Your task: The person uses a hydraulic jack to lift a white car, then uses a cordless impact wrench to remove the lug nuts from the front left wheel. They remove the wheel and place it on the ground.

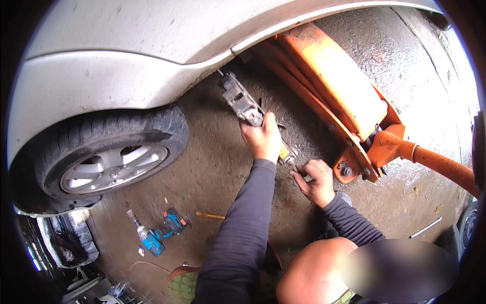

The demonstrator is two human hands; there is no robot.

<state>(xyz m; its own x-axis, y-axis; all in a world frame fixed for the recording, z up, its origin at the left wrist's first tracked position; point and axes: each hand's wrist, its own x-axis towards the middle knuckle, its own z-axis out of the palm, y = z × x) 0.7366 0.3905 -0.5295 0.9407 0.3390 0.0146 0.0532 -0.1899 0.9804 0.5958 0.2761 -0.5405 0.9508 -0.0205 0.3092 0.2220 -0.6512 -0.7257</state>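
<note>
A long grey, grimy metal part (pixel 238 99), with openings in its side, sits in the grip of my left hand (pixel 262 139). One end points up and left beneath the white car's sill. Beyond my left hand, a yellow section (pixel 284 152) ends in a narrow metal tip. My right hand (pixel 316 181) is closed at that tip, its thumb and fingers bent together. Whatever lies between those fingers is too small to make out. The exact kind of the metal part is unclear.
An orange floor jack (pixel 336 76) reaches under the white car (pixel 126 61) on the right. A wheel (pixel 114 162) stands left. On the wet floor lie a blue cordless impact wrench (pixel 151 240), a wooden-coloured handle (pixel 210 216) and a metal rod (pixel 426 227).
</note>
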